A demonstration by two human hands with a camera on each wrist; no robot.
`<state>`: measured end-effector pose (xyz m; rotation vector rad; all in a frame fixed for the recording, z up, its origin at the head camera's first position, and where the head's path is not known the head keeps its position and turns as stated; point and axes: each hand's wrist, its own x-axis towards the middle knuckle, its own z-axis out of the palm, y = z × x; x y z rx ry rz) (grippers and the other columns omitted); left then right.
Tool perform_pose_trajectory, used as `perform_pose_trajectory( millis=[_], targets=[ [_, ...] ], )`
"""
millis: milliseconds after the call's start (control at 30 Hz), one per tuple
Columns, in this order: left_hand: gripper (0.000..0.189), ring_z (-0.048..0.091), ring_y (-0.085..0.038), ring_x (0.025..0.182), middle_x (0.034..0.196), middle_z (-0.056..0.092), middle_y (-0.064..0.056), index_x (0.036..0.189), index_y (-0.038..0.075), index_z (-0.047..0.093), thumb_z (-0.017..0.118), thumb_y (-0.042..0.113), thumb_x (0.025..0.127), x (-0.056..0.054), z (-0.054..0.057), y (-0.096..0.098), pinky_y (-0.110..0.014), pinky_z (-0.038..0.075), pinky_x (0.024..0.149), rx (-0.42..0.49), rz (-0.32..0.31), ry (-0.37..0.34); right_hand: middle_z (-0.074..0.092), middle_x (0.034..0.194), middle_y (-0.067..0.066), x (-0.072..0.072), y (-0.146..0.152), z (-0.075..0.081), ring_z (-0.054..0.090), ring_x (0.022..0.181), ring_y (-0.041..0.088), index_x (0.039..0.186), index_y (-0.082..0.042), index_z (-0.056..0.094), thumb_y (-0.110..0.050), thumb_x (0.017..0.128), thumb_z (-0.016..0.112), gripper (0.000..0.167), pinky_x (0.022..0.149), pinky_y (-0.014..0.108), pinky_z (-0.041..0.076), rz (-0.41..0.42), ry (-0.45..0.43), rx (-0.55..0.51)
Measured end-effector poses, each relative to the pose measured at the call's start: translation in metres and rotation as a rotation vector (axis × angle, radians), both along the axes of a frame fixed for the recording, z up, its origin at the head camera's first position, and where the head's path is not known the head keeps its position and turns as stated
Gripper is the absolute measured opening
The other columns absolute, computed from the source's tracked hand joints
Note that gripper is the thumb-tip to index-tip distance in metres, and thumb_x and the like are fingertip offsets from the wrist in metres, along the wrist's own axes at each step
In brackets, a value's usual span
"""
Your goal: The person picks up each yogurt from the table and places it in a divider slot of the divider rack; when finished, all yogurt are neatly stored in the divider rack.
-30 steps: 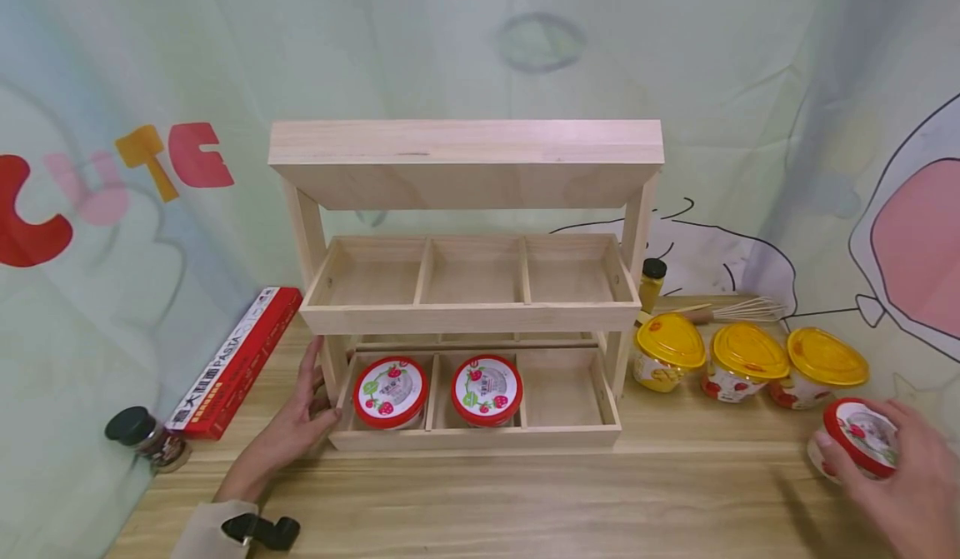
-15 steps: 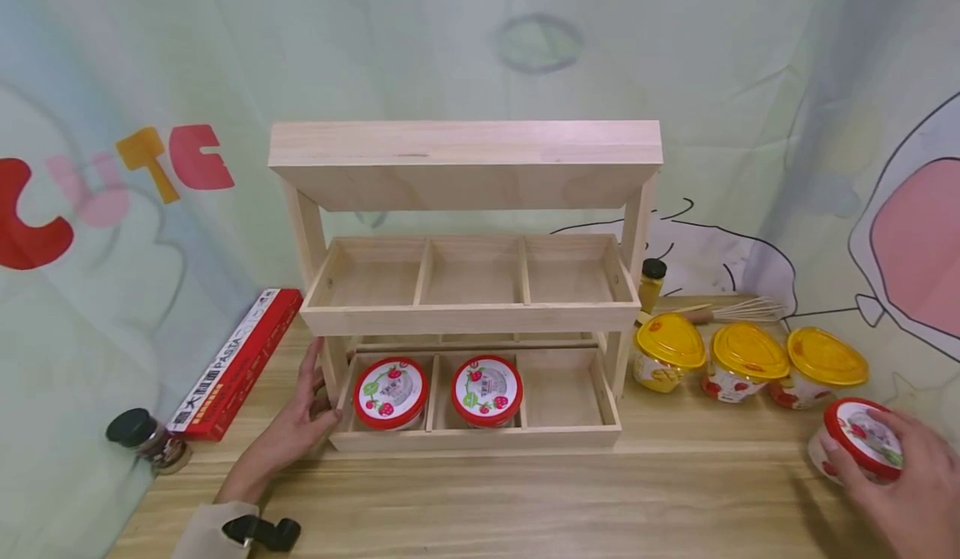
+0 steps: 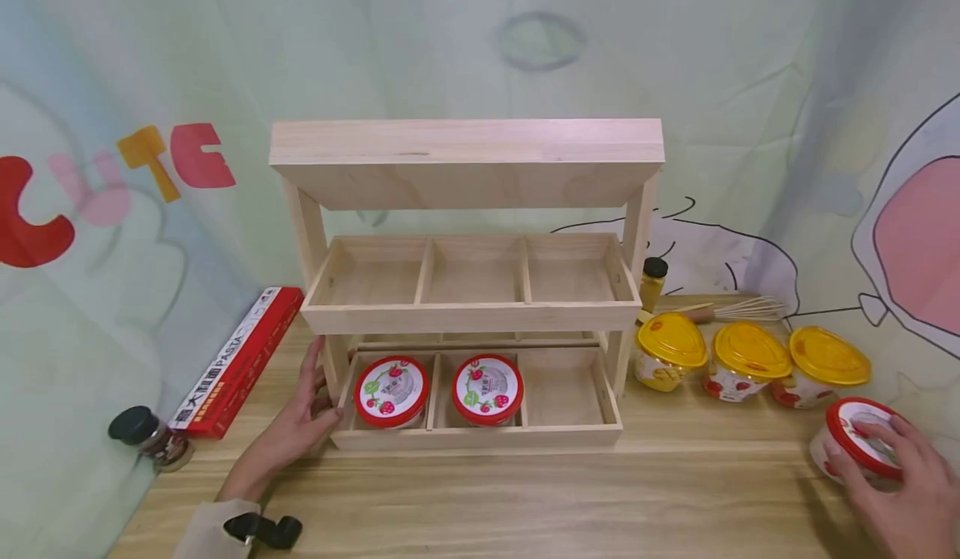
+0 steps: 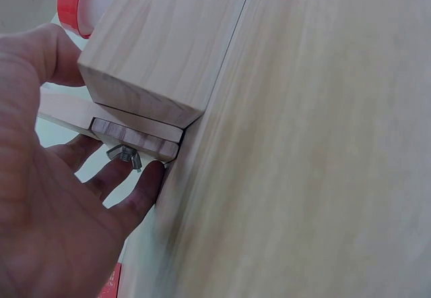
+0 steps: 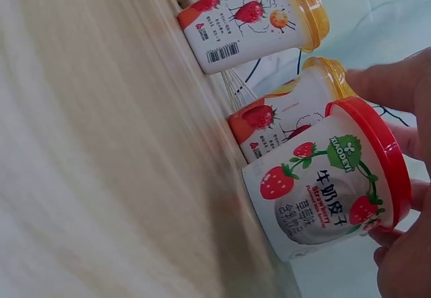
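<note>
A two-tier wooden display rack (image 3: 472,319) stands mid-table in the head view. My left hand (image 3: 288,426) grips its lower left corner; in the left wrist view the thumb is on the tray's corner and the fingers reach behind the side post by a wing nut (image 4: 125,155). One red-lidded strawberry cup (image 3: 392,391) sits in the left lower compartment and another red-lidded cup (image 3: 487,388) in the middle one. At far right, my right hand (image 3: 903,476) holds a third red-lidded strawberry cup (image 5: 316,190) round its lid, upright close to the tabletop.
Three yellow-lidded cups (image 3: 750,351) line up right of the rack, with a whisk (image 3: 746,309) and a small black-capped jar (image 3: 654,280) behind. Left stand a red pasta box (image 3: 240,359) and a dark-capped spice jar (image 3: 150,438). A printed curtain (image 3: 465,42) hangs behind.
My right index finger has lifted slightly over the lid, and the right hand with its cup has shifted barely. The left hand and the rack stay put.
</note>
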<state>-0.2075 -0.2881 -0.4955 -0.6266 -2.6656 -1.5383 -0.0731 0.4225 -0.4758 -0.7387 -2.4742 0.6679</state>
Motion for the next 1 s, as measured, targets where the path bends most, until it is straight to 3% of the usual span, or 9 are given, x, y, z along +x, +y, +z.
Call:
perform_pose_trajectory(
  millis=[133, 267, 433, 600, 767, 1000],
  targets=[
    [0.120, 0.031, -0.069, 0.148, 0.172, 0.020, -0.039, 0.171, 0.035, -0.019, 0.064, -0.007, 0.094, -0.001, -0.001, 0.000, -0.009, 0.041, 0.100, 0.004, -0.004, 0.015, 0.028, 0.176, 0.025, 0.001, -0.001, 0.000, 0.029, 0.160, 0.052, 0.148, 0.004, 0.055, -0.026, 0.105, 0.068, 0.053, 0.129, 0.067, 0.027, -0.011, 0.027, -0.080],
    [0.120, 0.031, -0.071, 0.148, 0.172, 0.019, -0.039, 0.171, 0.034, -0.019, 0.063, -0.007, 0.095, -0.001, 0.000, 0.000, -0.010, 0.041, 0.101, 0.010, -0.006, 0.015, 0.028, 0.177, 0.021, 0.001, -0.003, -0.002, 0.028, 0.162, 0.048, 0.148, 0.002, 0.057, -0.025, 0.106, 0.067, 0.052, 0.132, 0.059, 0.025, -0.031, 0.054, -0.129],
    [0.120, 0.030, -0.072, 0.148, 0.171, 0.018, -0.040, 0.170, 0.035, -0.020, 0.064, -0.005, 0.095, 0.000, 0.001, 0.000, -0.010, 0.041, 0.100, 0.001, 0.000, 0.002, 0.029, 0.177, 0.020, 0.001, -0.005, -0.003, 0.028, 0.163, 0.046, 0.150, 0.001, 0.057, -0.026, 0.106, 0.067, 0.052, 0.131, 0.057, 0.025, -0.049, 0.078, -0.138],
    [0.120, 0.030, -0.070, 0.150, 0.172, 0.019, -0.038, 0.170, 0.036, -0.020, 0.065, -0.004, 0.096, -0.001, 0.002, 0.001, -0.010, 0.040, 0.100, -0.005, 0.005, -0.006, 0.034, 0.176, 0.019, 0.002, -0.004, -0.005, 0.032, 0.162, 0.045, 0.147, 0.000, 0.061, -0.025, 0.105, 0.069, 0.050, 0.134, 0.048, 0.023, -0.059, 0.120, -0.151],
    [0.120, 0.031, -0.069, 0.150, 0.172, 0.019, -0.037, 0.170, 0.037, -0.021, 0.065, -0.002, 0.096, 0.000, 0.003, 0.001, -0.018, 0.045, 0.103, -0.021, 0.020, -0.017, 0.033, 0.176, 0.018, 0.003, -0.001, 0.000, 0.031, 0.163, 0.044, 0.148, 0.000, 0.060, -0.026, 0.105, 0.068, 0.051, 0.135, 0.042, 0.020, -0.072, 0.100, -0.183],
    [0.119, 0.034, -0.068, 0.148, 0.171, 0.020, -0.037, 0.170, 0.037, -0.020, 0.066, -0.002, 0.097, 0.000, 0.003, 0.001, -0.018, 0.046, 0.102, -0.028, 0.024, -0.013, 0.022, 0.180, 0.019, 0.006, -0.007, 0.014, 0.024, 0.165, 0.047, 0.154, -0.002, 0.055, -0.032, 0.108, 0.063, 0.056, 0.130, 0.063, 0.029, -0.096, -0.032, -0.171]
  ],
)
